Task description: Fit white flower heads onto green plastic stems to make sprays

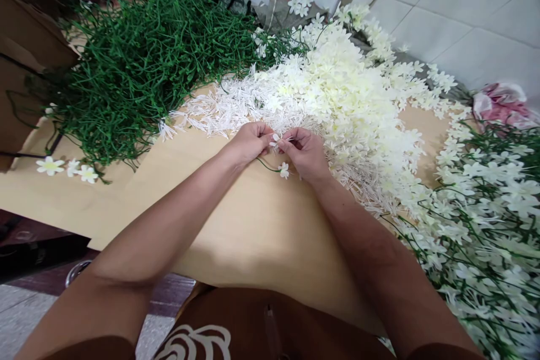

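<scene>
My left hand [254, 142] and my right hand [307, 153] meet over the near edge of the white heaps, fingertips pinched close together. From beneath the left fingers a thin green artificial flower stem [266, 165] curves down to a small white flower [284, 170]. Between the two hands shows a small white artificial flower piece [276, 138], pinched by the right fingers; its far side is partly covered. Just beyond the hands lie loose white stamen strands [228, 108] and a large pile of creamy white blossoms [346, 79].
A big tangle of green stems [164, 62] fills the back left beside a cardboard box [29, 56]. Finished-looking white flowers on stems [485, 225] are heaped at the right. Several loose flowers [50, 166] lie at left on the brown board [240, 225]. A tiled wall [459, 5] stands behind.
</scene>
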Tool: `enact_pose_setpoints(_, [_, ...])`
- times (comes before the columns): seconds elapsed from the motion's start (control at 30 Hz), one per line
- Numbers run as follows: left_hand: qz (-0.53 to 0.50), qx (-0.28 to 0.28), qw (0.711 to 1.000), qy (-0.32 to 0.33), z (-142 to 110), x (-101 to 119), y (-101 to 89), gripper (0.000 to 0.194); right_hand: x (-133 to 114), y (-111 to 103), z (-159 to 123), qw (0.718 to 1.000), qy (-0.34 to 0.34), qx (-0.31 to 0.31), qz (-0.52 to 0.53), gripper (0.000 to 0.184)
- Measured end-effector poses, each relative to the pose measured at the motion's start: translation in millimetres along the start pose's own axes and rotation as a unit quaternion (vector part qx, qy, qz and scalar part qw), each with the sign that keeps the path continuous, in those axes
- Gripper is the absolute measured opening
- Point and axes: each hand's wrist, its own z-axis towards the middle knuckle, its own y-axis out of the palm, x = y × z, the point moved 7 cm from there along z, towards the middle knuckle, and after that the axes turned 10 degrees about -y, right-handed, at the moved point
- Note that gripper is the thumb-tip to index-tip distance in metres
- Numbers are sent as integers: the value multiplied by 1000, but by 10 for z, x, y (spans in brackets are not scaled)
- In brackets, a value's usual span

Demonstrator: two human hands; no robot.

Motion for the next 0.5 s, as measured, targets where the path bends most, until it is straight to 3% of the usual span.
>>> enact_pose_setpoints(0.23, [8,-21,1000,14,40,-20,24,31,33,23,-1,1000,9,3,-13,42])
enact_pose_setpoints(0.5, [-22,-68,997,12,24,-3,32,28,64,-28,35,997,28,13,71,45])
